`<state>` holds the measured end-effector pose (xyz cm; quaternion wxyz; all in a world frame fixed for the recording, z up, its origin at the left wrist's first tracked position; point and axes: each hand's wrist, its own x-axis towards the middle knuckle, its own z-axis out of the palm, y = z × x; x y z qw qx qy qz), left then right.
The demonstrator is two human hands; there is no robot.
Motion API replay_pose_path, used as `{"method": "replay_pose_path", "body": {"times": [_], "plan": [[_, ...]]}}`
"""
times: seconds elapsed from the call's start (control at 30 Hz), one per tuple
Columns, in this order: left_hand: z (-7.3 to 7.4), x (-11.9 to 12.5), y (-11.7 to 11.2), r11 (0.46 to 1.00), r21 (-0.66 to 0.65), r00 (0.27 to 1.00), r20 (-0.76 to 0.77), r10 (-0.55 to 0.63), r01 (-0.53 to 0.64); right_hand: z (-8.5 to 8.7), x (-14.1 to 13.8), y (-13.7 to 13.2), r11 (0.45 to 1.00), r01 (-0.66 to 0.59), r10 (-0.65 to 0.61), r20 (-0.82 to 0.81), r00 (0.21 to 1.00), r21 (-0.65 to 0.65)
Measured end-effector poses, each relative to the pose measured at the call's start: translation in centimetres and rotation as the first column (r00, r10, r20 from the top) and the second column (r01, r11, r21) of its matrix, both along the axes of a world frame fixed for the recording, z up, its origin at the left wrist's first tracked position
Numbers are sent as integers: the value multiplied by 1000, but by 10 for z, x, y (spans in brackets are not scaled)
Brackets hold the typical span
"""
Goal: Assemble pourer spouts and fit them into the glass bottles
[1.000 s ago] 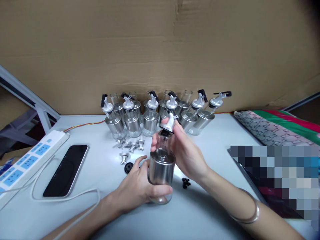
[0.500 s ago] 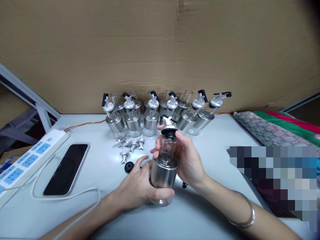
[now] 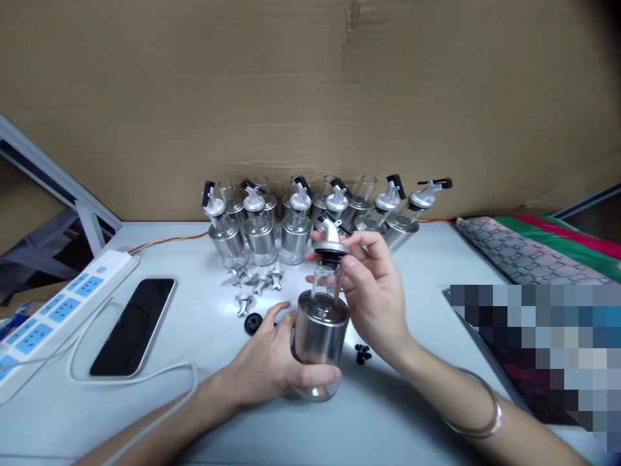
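Note:
My left hand [image 3: 272,356] is wrapped around the lower body of a glass bottle [image 3: 322,327] with a steel sleeve, thumb across its front. The bottle stands upright, leaning slightly. In its neck sits a pour spout [image 3: 330,246], silver on top with a black ribbed stopper below. My right hand [image 3: 381,298] has thumb and fingers around the rim of this spout; some fingertips are hidden behind it. Several silver spout tops [image 3: 244,301] lie loose beyond my left hand, near a black round stopper [image 3: 253,323]. Small black parts [image 3: 361,353] lie below my right wrist.
Several similar bottles [image 3: 262,241] stand in rows along the cardboard wall [image 3: 291,97], the front ones with spouts. To the left are a phone [image 3: 133,330], a white cable and a power strip [image 3: 63,310]. Patterned packaging [image 3: 509,249] lies on the right.
My right hand has shifted its fingers upward around the spout's rim, loosening from the bottle neck. The spout has turned in the neck. The small black parts show more fully. The left hand keeps its hold.

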<state>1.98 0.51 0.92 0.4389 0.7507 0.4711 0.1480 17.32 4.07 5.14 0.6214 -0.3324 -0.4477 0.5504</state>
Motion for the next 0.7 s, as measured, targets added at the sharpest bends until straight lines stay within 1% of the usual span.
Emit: {"method": "replay_pose_path", "body": {"times": [0.13, 0.2, 0.3, 0.4, 0.53, 0.6, 0.7], "plan": [[2, 0, 0, 1000, -13, 1000, 6, -16, 16, -4, 0, 0, 984, 97, -102, 28, 994, 149], [1, -1, 0, 999, 6, 999, -3, -44, 44, -7, 1, 0, 974, 117, -126, 37, 991, 194], [-4, -2, 0, 996, 57, 997, -5, -75, 75, -13, 1, -2, 976, 95, -110, 66, 992, 195], [-7, -3, -1, 996, 58, 998, -18, -63, 64, -16, -1, -6, 971, 65, -88, 94, 992, 228], [-13, -6, -2, 995, 87, 999, -20, -50, 52, -16, -8, -12, 970, -8, -14, 89, 996, 244], [-16, -7, -2, 992, 113, 998, -19, -61, 63, -16, -11, -14, 970, -9, -14, 91, 996, 242], [-17, -7, -1, 988, 134, 997, -30, -76, 79, -16, -13, -16, 977, 23, -45, 103, 994, 212]]}}
